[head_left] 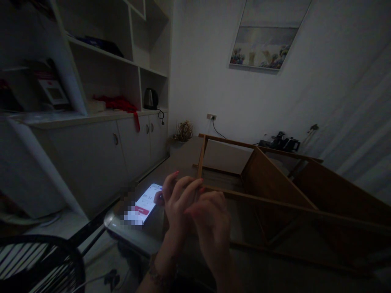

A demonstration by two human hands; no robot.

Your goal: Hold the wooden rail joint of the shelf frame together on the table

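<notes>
My left hand (177,201) is raised over the near edge of a table, its fingers with red nails stretched up and apart, holding nothing. Its thumb is close to a phone (146,203) that lies lit on the table, showing a white screen with a red bar. My right hand (212,221) overlaps the left from the right. I see its back, and its fingers curl in against the left hand. Whatever lies between them is hidden. Just behind both hands a wooden shelf frame (275,179) lies on its side.
The room is dim. White cupboards (91,154) with open shelves stand at left, holding a kettle (150,99) and a red cloth (122,103). A black wire chair back (39,260) is at lower left. A picture (265,38) hangs on the far wall above a socket (211,116).
</notes>
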